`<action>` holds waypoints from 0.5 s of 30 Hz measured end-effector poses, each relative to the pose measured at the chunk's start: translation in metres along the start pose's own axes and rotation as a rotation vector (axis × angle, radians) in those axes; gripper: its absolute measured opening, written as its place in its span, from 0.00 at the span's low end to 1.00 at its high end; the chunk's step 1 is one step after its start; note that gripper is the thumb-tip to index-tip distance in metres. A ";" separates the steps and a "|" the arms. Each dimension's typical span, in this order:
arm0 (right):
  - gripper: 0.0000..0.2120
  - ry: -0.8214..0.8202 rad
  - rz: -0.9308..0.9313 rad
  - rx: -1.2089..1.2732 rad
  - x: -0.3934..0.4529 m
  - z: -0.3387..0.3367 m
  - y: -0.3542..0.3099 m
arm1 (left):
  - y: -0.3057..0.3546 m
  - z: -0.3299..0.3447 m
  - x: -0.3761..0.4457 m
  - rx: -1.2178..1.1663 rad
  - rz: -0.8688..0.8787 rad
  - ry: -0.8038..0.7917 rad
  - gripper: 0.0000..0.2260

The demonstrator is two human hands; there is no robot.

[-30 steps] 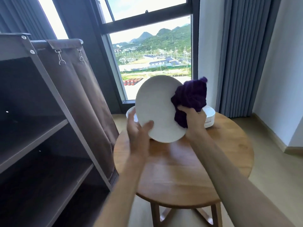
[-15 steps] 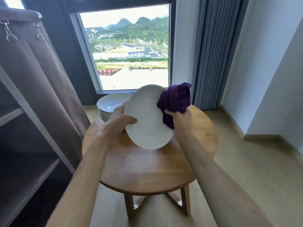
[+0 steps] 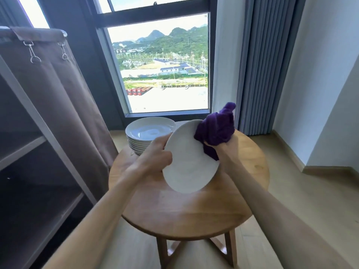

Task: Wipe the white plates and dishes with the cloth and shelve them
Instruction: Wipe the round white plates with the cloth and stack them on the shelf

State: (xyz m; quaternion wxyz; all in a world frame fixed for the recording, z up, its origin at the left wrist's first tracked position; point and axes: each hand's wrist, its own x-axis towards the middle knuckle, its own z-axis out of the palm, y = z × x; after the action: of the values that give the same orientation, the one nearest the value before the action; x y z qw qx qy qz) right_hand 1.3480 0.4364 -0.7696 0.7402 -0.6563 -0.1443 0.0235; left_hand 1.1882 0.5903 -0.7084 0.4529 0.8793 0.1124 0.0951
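The left hand (image 3: 153,159) grips the round white ceramic plate (image 3: 191,162) by its left rim, tilted above the round wooden counter (image 3: 186,208). The right hand (image 3: 226,147) clutches the bunched purple cloth (image 3: 215,128) against the upper right edge. Risk: the one-sided rim hold may slip under wiping pressure, dropping the plate.

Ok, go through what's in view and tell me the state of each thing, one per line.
left hand: grips the plate's left edge.
right hand: clutches the cloth.
plate: held tilted above the table.
purple cloth: bunched, pressed on the plate's upper right rim.
stack of white dishes: sitting on the table's far left side.
round wooden table: standing, near part bare.
shelf unit: open, its visible shelves hold no dishes.
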 end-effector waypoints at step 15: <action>0.27 0.198 0.020 -0.077 -0.005 -0.002 -0.012 | -0.040 -0.025 -0.014 -0.583 -0.394 0.466 0.12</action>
State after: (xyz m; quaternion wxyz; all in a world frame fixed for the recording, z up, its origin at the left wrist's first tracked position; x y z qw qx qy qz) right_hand 1.3416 0.4318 -0.7588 0.7250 -0.6846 -0.0647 -0.0399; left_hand 1.1636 0.6285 -0.7279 0.6549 0.6309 0.3462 0.2307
